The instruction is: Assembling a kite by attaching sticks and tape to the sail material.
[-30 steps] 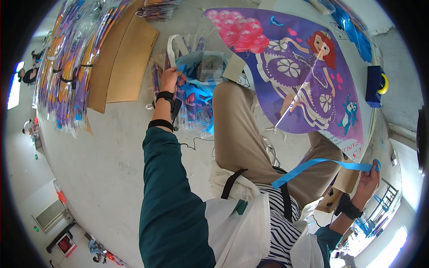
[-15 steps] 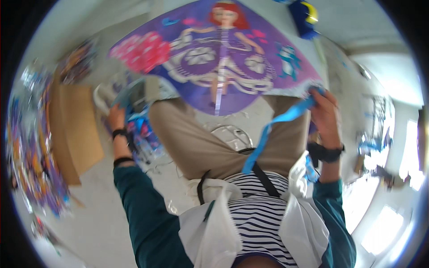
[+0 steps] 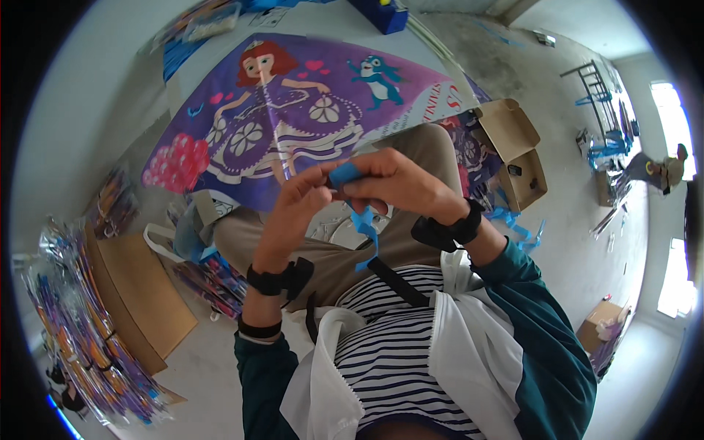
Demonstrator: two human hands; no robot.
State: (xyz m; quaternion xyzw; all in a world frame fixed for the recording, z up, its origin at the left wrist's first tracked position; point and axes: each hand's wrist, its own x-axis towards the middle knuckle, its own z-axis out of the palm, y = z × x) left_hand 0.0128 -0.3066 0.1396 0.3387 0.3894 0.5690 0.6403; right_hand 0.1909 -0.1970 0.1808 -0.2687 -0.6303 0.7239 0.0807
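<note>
My hands meet over my lap, in front of the striped shirt. Both my left hand (image 3: 293,213) and my right hand (image 3: 403,182) have bent fingers pinching a strip of blue ribbon (image 3: 345,174). One part of the ribbon is folded over the fingers, and a crinkled tail hangs below them. Exactly how the ribbon runs between the fingertips is hidden. Just beyond lies a purple kite-shaped sheet (image 3: 337,139), printed with a red-haired princess, pink hearts and a blue rabbit. Its near part reaches my knees.
At left lie bundles of plastic-wrapped printed pieces (image 3: 88,330) beside a bent cardboard sheet (image 3: 143,282). An open cardboard box (image 3: 522,165) stands at right, with loose blue ribbons (image 3: 522,229) near it. A blue box (image 3: 383,15) sits at the table's far side.
My left hand has come up from the bags at left and joined the right over my lap. The ribbon, stretched long from my right hand before, is now bunched between both. The view has shifted.
</note>
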